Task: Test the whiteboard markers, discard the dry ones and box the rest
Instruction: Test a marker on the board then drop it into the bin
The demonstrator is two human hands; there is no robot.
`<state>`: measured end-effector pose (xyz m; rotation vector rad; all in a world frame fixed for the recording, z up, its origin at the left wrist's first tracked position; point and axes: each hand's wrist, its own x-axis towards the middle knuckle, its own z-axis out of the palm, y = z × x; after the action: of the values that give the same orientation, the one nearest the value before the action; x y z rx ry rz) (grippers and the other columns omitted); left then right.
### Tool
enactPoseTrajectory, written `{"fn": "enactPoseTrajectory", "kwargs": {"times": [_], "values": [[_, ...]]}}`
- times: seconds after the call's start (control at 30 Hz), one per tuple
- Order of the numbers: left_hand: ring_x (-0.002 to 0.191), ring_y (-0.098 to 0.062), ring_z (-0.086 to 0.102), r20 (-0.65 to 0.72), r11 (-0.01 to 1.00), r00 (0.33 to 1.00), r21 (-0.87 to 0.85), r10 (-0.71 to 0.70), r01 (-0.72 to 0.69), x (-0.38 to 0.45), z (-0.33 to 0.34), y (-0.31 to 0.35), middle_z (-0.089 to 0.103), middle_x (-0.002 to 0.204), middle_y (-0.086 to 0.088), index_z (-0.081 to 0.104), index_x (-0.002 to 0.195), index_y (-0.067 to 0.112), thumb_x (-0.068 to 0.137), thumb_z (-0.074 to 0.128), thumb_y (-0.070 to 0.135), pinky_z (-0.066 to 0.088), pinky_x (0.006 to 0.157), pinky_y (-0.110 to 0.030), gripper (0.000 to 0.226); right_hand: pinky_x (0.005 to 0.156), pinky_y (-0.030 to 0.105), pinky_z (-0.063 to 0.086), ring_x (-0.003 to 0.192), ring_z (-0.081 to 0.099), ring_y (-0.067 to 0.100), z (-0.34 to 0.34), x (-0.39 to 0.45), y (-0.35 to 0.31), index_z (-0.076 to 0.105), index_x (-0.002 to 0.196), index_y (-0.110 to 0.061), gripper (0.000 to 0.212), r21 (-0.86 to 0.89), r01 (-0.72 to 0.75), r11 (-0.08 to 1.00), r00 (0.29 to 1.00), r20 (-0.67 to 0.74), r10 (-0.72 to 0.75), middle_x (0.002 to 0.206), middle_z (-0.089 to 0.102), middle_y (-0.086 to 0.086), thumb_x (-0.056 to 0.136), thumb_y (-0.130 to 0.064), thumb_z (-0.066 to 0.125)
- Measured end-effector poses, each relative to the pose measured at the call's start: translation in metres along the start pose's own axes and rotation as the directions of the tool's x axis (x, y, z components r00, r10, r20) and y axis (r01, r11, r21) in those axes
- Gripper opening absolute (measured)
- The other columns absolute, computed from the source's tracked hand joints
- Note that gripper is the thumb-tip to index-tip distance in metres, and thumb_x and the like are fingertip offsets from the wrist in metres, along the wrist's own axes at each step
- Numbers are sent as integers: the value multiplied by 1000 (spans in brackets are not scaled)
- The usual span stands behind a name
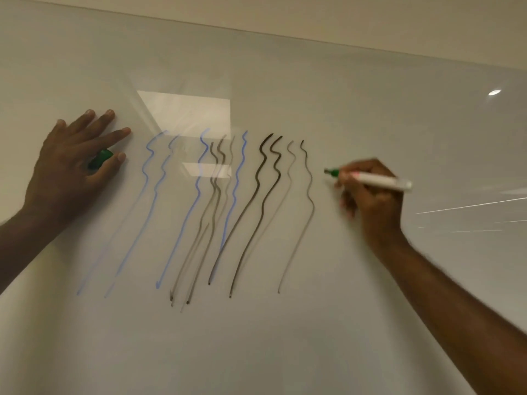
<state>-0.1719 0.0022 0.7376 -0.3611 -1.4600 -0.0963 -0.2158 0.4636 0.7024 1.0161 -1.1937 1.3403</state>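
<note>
Right hand [368,195]: grips the white green-tipped marker [370,178], tip at the whiteboard [285,337] right of the wavy lines [216,201].
Left hand [74,166]: fingers spread flat on the board, green cap [99,159] pinned under thumb.

Glossy whiteboard [370,109], blue wavy lines [148,178] left; black wavy lines [262,172] right

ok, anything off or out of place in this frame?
Nothing damaged or spilled. The right hand holds an uncapped green marker with its tip at the whiteboard, right of the blue and black test squiggles. The left hand lies flat on the board, with the green cap tucked between thumb and forefinger.
</note>
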Motion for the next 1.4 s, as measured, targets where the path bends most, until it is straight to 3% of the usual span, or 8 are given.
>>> {"fn": "enactPoseTrajectory", "kwargs": {"times": [0.13, 0.43, 0.53, 0.63, 0.8, 0.9, 1.03, 1.4], "values": [[154, -16, 24, 30, 1000, 999, -2, -11, 11, 1, 3, -9, 34, 162, 7, 53, 146, 27, 99, 39, 52, 14, 124, -51, 55, 37, 24, 36, 51, 56, 27, 23, 73, -12, 63, 95, -8, 3, 104, 25, 994, 993, -116, -13, 82, 71, 21, 95, -10, 61], [154, -11, 21, 18, 1000, 1000, -13, -1, 1, 4, 13, -33, 33, 162, 12, 49, 146, 37, 98, 39, 59, 18, 123, -57, 54, 43, 24, 42, 56, 64, 30, 40, 84, 4, 62, 78, 3, 11, 32, 103, 994, 978, -186, -95, 75, 72, 18, 86, -3, 67], [154, -11, 19, 43, 1000, 999, -15, 12, -11, 6, 18, -49, 29, 163, 15, 42, 145, 48, 98, 38, 62, 18, 122, -59, 49, 43, 35, 45, 65, 65, 44, 40, 80, 6, 64, 73, 3, 12, -4, 159, 987, 976, -152, -157, 73, 70, 16, 83, -1, 69], [154, -10, 17, 47, 1000, 999, -17, -5, 6, 9, 25, -65, 26, 164, 19, 45, 142, 52, 98, 38, 62, 16, 124, -56, 46, 46, 40, 42, 60, 61, 40, 38, 67, 11, 65, 69, 1, 12, -48, 177, 983, 982, -58, -180, 69, 69, 16, 80, 1, 69], [155, -10, 15, 52, 1000, 999, -6, -12, 13, 10, 29, -74, 24, 164, 20, 47, 143, 50, 98, 38, 61, 14, 124, -55, 46, 46, 34, 37, 55, 56, 44, 23, 51, 14, 58, 63, 2, 17, -5, 125, 992, 989, -79, -125, 62, 64, 21, 79, 9, 61], [155, -10, 15, 59, 1000, 998, -4, -10, 11, 10, 28, -74, 24, 164, 20, 46, 145, 46, 99, 38, 60, 14, 125, -55, 49, 47, 31, 36, 51, 54, 37, 18, 38, 15, 55, 63, 3, 17, 21, 96, 995, 989, -114, -93, 61, 61, 23, 79, 7, 61], [155, -11, 17, 48, 1000, 999, 7, 3, -4, 10, 30, -78, 27, 164, 17, 46, 144, 47, 100, 38, 59, 15, 124, -56, 47, 47, 39, 37, 52, 53, 35, 11, 5, 19, 59, 60, -4, 24, -11, 70, 998, 997, -27, -70, 60, 62, 19, 79, 11, 63], [153, -10, 21, 14, 994, 997, -74, -74, 74, 2, 21, -55, 34, 160, 16, 52, 141, 47, 101, 43, 54, 15, 124, -54, 42, 51, 35, 37, 53, 51, 23, -4, -76, 21, 58, 59, -3, 20, -3, -36, 999, 998, 46, 36, 57, 58, 9, 77, 3, 63]]}}
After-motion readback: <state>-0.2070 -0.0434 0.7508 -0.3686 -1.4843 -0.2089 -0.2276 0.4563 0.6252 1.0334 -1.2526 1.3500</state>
